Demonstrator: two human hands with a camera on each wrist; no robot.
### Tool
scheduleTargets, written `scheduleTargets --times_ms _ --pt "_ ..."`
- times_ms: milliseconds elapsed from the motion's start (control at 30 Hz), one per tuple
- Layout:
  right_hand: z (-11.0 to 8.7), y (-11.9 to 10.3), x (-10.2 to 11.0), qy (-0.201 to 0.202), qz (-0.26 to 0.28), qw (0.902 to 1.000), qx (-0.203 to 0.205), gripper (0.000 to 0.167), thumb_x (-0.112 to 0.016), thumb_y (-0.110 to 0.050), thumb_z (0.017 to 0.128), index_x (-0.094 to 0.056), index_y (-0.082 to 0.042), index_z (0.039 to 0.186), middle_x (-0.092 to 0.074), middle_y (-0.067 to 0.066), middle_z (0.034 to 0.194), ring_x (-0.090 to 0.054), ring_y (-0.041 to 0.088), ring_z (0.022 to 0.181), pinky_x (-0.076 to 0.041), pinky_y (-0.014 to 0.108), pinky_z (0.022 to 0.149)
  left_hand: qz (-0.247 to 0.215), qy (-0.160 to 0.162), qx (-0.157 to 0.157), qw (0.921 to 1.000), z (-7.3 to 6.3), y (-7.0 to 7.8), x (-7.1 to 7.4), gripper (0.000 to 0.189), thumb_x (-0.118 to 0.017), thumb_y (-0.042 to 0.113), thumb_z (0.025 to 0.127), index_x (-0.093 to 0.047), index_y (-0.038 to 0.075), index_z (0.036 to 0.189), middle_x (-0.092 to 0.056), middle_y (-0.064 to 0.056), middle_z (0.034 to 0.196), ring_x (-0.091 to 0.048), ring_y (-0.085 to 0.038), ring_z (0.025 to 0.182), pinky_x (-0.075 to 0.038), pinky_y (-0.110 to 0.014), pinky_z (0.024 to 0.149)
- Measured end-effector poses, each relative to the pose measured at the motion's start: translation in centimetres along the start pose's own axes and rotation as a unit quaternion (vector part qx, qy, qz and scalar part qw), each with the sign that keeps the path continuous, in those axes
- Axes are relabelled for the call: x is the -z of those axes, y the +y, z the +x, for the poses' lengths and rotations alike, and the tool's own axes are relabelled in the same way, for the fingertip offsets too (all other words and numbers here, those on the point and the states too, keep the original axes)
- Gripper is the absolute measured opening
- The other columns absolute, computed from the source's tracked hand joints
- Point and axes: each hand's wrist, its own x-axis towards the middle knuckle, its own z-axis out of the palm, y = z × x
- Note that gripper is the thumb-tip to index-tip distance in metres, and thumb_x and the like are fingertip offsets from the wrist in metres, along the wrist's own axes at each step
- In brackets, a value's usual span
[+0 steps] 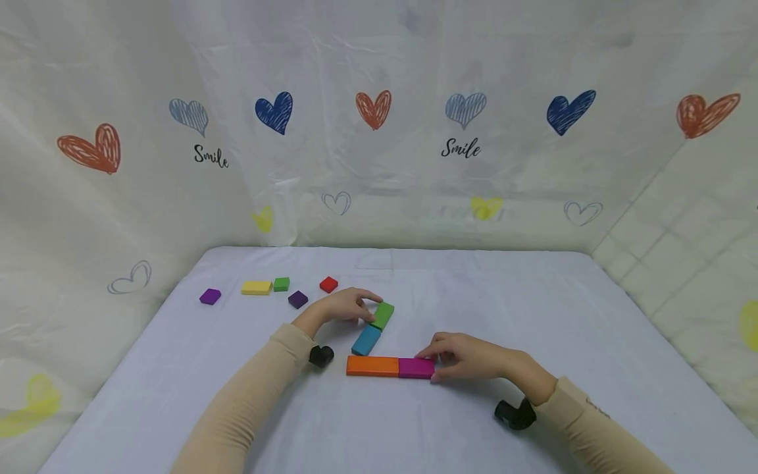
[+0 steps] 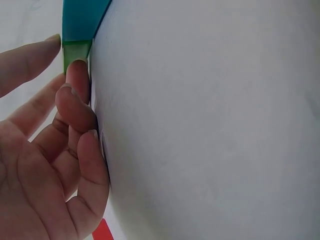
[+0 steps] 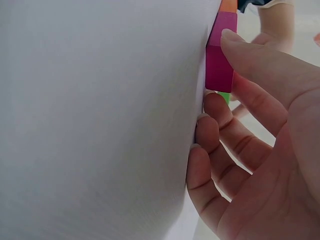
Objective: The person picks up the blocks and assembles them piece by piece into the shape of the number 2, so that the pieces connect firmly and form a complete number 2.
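Note:
Between thumb and fingers, my left hand (image 1: 345, 305) pinches a green block (image 1: 383, 316). End to end with it lies a blue block (image 1: 366, 341), the two forming a slanted line whose lower end comes close to an orange block (image 1: 372, 366). A magenta block (image 1: 416, 368) continues the orange one to the right in a straight row. My right hand (image 1: 474, 357) holds the magenta block at its right end, thumb on the near side and fingers on the far side. In the right wrist view, the thumb lies along the magenta block (image 3: 220, 67), while the other fingertips rest at the cloth.
Loose blocks lie at the back left: a purple one (image 1: 210, 297), a yellow one (image 1: 256, 288), a small green one (image 1: 281, 284), a dark purple one (image 1: 298, 299) and a red one (image 1: 328, 284). White cloth (image 1: 503, 296) covers the table, with a heart-printed curtain (image 1: 414, 52) behind.

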Motion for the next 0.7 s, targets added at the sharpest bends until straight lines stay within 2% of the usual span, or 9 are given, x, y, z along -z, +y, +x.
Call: scheduleTargets --times_ms 167,700 --pt "0.03 0.1 -0.04 0.0 -0.005 1.0 0.003 0.039 -0.077 -0.028 0.094 -0.071 -0.016 0.13 -0.057 -0.008 0.101 -0.053 0.011 0.091 -0.048 0.024 0.076 -0.001 0.005 0.004 1.0 -0.03 0.08 -0.1 0.047 -0.069 0.021 0.098 -0.06 0.015 0.143 -0.066 -0.006 0.111 -0.06 -0.021 0.091 -0.052 -0.033 0.085" --pt "0.01 0.07 -0.05 0.002 -0.009 0.9999 0.004 0.039 -0.077 -0.028 0.094 -0.071 -0.016 0.13 -0.056 -0.008 0.1 -0.052 0.01 0.09 -0.048 0.024 0.074 -0.001 0.006 0.001 1.0 -0.02 -0.12 -0.06 0.046 -0.068 0.019 0.098 -0.06 0.014 0.143 -0.067 -0.006 0.104 -0.059 -0.021 0.09 -0.052 -0.033 0.084"
